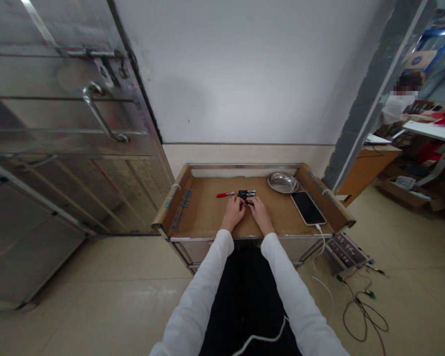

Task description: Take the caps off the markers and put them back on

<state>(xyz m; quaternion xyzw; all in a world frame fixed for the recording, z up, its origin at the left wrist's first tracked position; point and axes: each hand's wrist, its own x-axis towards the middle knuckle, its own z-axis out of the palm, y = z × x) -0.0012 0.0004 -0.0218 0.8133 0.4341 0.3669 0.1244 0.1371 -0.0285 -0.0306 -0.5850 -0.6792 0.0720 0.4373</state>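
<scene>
On the cardboard-lined top of a small cart lie several black pens [246, 192], side by side and pointing left to right. A red pen [225, 195] lies just to their left. My left hand [234, 212] and my right hand [260, 214] meet at the near side of the black pens, fingers bent and pressed together. Between the fingertips shows a dark pen [248, 201], partly covered by both hands; whether it is raised off the cardboard I cannot tell.
A round metal dish [283, 182] stands at the cart's back right. In front of it lies a phone [308, 208] with a white cable [321, 237] hanging over the edge. Cardboard side walls [176, 200] border the cart. Dark cables [363, 306] lie on the floor; a person [396, 106] sits far right.
</scene>
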